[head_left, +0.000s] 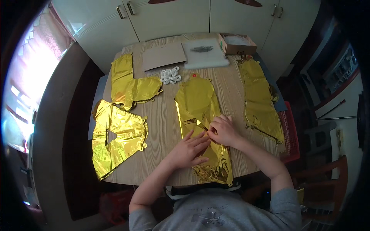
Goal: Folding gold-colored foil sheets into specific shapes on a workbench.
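Observation:
A flat, uninflated gold foil balloon lies lengthwise on the table in front of me, its crinkled near end by the table edge. My left hand rests on the middle of it, palm down, fingers stretched apart. Just to the right, my right hand pinches a small fold of the same foil, its fingertips partly hidden. A little foil flap stands up beside those fingertips.
More flat gold foil pieces lie at the left and the right. Beyond are white rings, a cardboard sheet, clear plastic bags and an open box. A red basket stands off the right edge.

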The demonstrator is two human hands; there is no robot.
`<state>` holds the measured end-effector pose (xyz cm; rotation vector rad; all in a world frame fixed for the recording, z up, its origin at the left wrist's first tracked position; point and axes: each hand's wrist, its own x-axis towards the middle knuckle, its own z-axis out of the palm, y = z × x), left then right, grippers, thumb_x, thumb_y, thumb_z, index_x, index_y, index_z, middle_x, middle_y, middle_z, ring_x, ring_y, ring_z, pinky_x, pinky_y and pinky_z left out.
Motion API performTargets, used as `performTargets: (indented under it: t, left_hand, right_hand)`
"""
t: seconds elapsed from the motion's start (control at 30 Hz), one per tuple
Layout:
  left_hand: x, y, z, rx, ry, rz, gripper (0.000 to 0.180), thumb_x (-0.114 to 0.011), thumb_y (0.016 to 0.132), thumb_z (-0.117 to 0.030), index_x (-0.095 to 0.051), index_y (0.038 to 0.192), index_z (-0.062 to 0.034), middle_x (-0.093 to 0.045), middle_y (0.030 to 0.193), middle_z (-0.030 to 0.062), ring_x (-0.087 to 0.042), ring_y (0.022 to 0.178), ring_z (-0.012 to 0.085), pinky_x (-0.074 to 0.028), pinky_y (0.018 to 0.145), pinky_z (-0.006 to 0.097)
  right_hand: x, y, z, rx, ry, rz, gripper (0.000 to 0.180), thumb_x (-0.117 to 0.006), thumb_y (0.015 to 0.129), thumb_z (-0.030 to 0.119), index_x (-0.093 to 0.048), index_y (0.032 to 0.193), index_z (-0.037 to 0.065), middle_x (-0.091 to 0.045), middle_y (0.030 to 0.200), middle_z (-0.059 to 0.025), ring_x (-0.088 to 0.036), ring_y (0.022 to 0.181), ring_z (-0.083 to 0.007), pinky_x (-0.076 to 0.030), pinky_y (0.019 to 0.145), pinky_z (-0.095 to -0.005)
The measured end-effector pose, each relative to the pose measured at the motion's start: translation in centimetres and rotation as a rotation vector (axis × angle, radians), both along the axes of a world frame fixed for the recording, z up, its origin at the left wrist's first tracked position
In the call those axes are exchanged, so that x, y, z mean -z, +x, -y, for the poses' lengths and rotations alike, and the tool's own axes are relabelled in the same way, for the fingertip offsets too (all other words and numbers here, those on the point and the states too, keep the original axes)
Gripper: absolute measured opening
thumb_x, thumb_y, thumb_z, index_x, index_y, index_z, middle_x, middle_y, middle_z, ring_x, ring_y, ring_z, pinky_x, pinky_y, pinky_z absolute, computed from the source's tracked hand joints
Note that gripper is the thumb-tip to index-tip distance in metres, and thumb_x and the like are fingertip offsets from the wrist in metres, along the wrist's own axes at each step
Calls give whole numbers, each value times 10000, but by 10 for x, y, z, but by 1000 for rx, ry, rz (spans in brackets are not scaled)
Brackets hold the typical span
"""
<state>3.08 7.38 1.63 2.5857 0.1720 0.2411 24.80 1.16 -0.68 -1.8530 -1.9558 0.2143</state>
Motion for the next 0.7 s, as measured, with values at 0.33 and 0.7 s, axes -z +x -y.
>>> performTargets:
  t: [0.33,0.7]
  left_hand:
    - [1,-7,-54,-337,271,-32,546,-568,920,-259,-422,1392,-24,-407,1455,179,-347,1382,326,-251,1141,491]
    - [21,11,-102,-333,232,-146,712,-545,911,-451,-334,1456,-44,-285,1531,177,-231,1435,334,-183,1159,510]
  right_hand:
    - [18,8,8,-63,121,-119,128,-633,745,204,-576,713,95,-546,821,-57,-496,886,-239,-371,811,-389]
    - [16,6,8,-130,284,-148,137,-616,670,131,-496,617,90,-513,834,-70,-469,874,-259,-379,793,-393]
